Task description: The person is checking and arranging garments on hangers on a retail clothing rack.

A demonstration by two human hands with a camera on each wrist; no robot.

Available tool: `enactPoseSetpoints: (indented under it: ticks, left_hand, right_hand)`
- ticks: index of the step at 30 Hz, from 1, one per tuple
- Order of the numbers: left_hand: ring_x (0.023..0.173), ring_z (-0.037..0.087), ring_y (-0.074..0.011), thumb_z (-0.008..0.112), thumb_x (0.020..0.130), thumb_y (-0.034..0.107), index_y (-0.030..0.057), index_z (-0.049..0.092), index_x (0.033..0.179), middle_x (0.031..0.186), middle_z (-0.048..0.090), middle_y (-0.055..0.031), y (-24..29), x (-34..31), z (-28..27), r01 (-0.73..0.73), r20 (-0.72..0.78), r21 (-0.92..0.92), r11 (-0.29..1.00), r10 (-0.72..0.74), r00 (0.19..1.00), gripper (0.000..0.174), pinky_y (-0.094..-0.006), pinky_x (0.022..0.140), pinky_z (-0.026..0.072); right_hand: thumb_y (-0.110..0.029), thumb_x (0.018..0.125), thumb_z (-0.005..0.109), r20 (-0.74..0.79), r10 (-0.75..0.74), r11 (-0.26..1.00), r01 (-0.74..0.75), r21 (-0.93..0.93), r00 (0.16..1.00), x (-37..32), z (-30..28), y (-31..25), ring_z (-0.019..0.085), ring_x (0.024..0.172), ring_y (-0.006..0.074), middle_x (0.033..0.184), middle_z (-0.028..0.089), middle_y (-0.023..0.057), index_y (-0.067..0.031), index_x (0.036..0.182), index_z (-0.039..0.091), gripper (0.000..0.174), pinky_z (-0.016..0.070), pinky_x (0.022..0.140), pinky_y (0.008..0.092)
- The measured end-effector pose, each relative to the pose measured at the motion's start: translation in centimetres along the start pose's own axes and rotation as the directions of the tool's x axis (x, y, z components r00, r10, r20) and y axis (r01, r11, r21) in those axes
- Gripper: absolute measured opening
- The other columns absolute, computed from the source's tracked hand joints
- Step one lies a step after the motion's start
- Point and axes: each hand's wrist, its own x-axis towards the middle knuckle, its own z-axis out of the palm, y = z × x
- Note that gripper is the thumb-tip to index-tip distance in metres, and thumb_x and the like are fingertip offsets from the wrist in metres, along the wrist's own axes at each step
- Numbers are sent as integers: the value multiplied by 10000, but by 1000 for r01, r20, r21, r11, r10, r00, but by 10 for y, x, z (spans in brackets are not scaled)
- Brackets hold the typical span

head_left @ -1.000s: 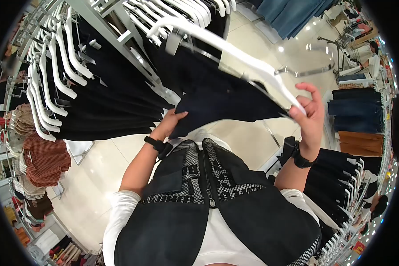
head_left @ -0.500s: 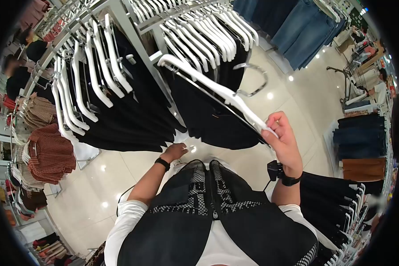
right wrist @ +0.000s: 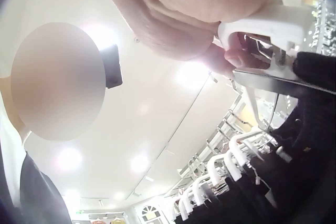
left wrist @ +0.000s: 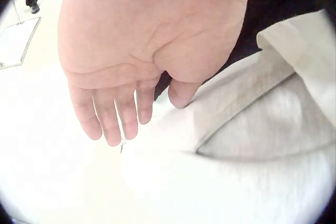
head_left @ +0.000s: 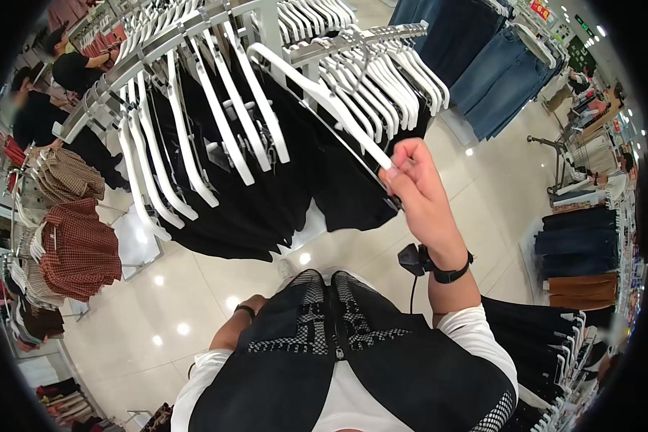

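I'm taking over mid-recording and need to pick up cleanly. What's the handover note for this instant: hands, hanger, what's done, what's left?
Right hand: pinches the near end of the white hanger, raised to the rail.
Left hand: open, holds nothing, down beside white cloth.
Dark garment: hangs from the hanger.
Done: hanger lifted to the rail.
Left: probably check that the hook sits on the rail, then let go. Whether it is seated cannot be told.

No words, brands or numbers can be read anywhere. A small red sign (head_left: 541,9) shows beside the far rack of jeans (head_left: 493,68) — its lettering is too tiny and blurred to make out.
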Motion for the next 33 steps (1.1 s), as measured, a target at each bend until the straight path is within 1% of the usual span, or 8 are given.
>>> enactPoseSetpoints:
  ticks: [12, 17, 21, 24, 26, 28, 30, 33]
  left_hand:
    - [904, 686, -353, 547, 891, 281, 30, 686, 953, 943, 689, -202, -39, -2, -48, 16, -70, 17, 1000, -15, 997, 294, -451, 815, 540]
    - [823, 694, -290, 541, 878, 161, 33, 646, 845, 873, 671, -170, -143, 104, -27, -278, -129, 317, 907, 332, 934, 168, -409, 723, 563]
    - [805, 677, -230, 510, 932, 182, 48, 614, 964, 938, 649, -105, -177, 121, -33, -361, -111, 128, 924, 375, 920, 172, -356, 652, 544]
    - [813, 650, -188, 486, 965, 221, 102, 577, 1045, 962, 626, -50, -161, 110, -44, 205, 155, -567, 798, -141, 978, 170, -320, 637, 508]
    - [801, 631, -176, 535, 934, 290, 124, 575, 1080, 969, 637, -33, -145, 100, -49, 250, 189, -654, 714, -166, 968, 225, -330, 678, 504]
    - [789, 611, -163, 585, 903, 360, 146, 573, 1114, 975, 647, -17, -138, 99, -53, 295, 222, -728, 619, -195, 955, 301, -340, 719, 500]
    - [810, 620, -160, 602, 884, 392, 139, 577, 1136, 995, 660, -16, -142, 120, -45, 116, 173, -653, 749, -2, 985, 357, -343, 739, 501]
    - [830, 623, -151, 602, 881, 412, 130, 585, 1134, 999, 665, -12, -118, 134, -50, 173, 205, -702, 691, -37, 978, 379, -342, 749, 502]
  right_hand:
    - [-87, 946, 522, -24, -180, 933, 163, -322, 983, 123, 90, -13, 419, 706, 51, 806, 489, -25, -75, 1071, 448, 145, 358, 603, 228]
    - [-73, 954, 509, -52, -9, 948, -8, -318, 999, 141, 110, -4, 427, 713, 42, 829, 517, -11, -52, 1114, 443, 174, 367, 612, 221]
    - [-104, 980, 518, -58, -97, 975, 83, -209, 994, 140, 111, 23, 500, 844, 75, 935, 546, 23, -43, 1181, 446, 222, 428, 753, 223]
    - [-130, 991, 529, -87, -148, 970, 127, -209, 985, 124, 115, 17, 506, 961, 110, 1043, 540, 56, -44, 1265, 440, 300, 431, 874, 255]
    - [-228, 1010, 526, -89, -272, 903, 222, -368, 958, 111, 112, 23, 504, 1163, 200, 1207, 534, 128, -28, 1372, 416, 427, 381, 1033, 338]
    - [-260, 1009, 510, -84, -410, 866, 359, -347, 908, 99, 103, 42, 525, 1101, 268, 1183, 542, 174, -1, 1351, 439, 435, 399, 990, 354]
    - [-345, 1007, 504, -98, -481, 715, 326, -618, 871, 85, 80, 56, 516, 1181, 367, 1266, 542, 208, 3, 1333, 477, 478, 378, 1036, 411]
    - [-360, 986, 531, -165, -451, 607, 165, -778, 877, 76, 35, 98, 490, 1235, 400, 1362, 508, 227, -19, 1367, 483, 513, 360, 1063, 448]
